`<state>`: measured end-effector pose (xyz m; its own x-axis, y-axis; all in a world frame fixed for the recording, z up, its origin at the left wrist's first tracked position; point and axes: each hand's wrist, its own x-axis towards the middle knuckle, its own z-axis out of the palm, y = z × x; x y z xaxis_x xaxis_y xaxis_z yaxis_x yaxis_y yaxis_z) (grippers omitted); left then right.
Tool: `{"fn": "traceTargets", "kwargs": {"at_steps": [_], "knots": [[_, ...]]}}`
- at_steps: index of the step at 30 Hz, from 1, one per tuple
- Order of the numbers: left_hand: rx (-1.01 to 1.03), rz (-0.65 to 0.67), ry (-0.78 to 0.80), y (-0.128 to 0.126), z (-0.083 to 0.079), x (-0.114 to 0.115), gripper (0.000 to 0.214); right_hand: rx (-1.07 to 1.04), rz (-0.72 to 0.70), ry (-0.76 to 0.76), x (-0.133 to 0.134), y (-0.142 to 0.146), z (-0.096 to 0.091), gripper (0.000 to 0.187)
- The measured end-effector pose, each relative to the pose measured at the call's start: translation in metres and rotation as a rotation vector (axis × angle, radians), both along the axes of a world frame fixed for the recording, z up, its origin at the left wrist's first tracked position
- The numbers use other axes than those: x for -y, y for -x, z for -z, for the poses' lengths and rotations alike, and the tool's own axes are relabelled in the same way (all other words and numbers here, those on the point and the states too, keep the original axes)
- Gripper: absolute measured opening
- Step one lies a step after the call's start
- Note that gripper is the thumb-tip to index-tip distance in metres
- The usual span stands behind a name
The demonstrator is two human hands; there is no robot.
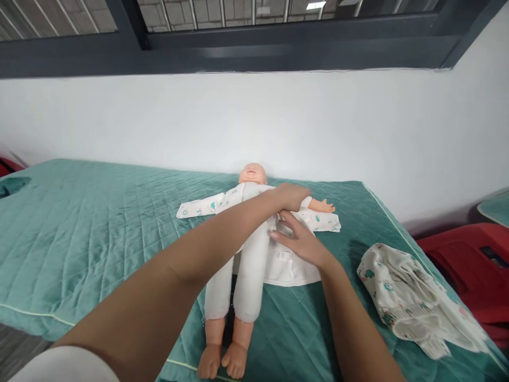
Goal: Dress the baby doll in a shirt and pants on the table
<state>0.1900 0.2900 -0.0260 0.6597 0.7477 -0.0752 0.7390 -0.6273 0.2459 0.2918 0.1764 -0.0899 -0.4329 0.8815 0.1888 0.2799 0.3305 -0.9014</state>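
A baby doll lies on its back with its head by the wall, on top of a spread white baby shirt printed with small patterns. One shirt sleeve stretches out at the left; the other lies below the doll's bare hand. My left hand reaches across the doll's chest, closed around its upper arm; its fingertips are partly hidden. Just below, my right hand rests over the shirt's open side, fingers apart, its index finger close to my left hand.
Folded patterned baby clothes lie at the right on the green quilted mat. Behind the mat rises a white wall under a dark window frame. A red object stands beyond the mat's right edge.
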Motion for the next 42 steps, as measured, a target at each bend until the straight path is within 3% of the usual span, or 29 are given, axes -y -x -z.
{"fn": "traceTargets", "kwargs": {"at_steps": [3,8,11,15,19,23,30,37,42], "knots": [[0.038,-0.003,-0.038,0.005,-0.002,-0.002,0.041,0.076,0.093,-0.017,-0.010,-0.026,0.002,0.047],[0.085,0.001,-0.035,0.010,-0.001,0.005,0.034,0.561,0.537,-0.107,-0.030,-0.036,0.024,0.046],[0.044,0.011,-0.045,0.011,0.001,0.009,0.034,0.656,0.547,-0.026,-0.035,-0.028,0.028,0.037],[-0.081,0.050,-0.076,0.013,0.000,0.010,0.038,0.413,0.617,0.089,-0.042,-0.034,0.023,0.020],[-0.124,0.068,-0.096,0.016,0.001,0.013,0.040,0.199,0.716,0.081,-0.046,-0.060,0.019,0.013],[-0.159,0.102,-0.142,0.017,0.005,0.017,0.038,-0.027,0.788,0.121,-0.040,-0.077,0.019,0.021],[-0.231,0.104,-0.209,0.014,0.007,0.027,0.034,-0.566,0.828,0.277,-0.033,-0.078,0.008,0.048],[-0.296,0.071,-0.247,0.010,0.004,0.028,0.026,-0.958,0.732,0.279,-0.031,-0.080,-0.001,0.048],[-0.400,0.095,-0.256,0.006,0.006,0.029,0.022,-1.076,0.726,0.235,-0.036,-0.078,0.000,0.048]]}}
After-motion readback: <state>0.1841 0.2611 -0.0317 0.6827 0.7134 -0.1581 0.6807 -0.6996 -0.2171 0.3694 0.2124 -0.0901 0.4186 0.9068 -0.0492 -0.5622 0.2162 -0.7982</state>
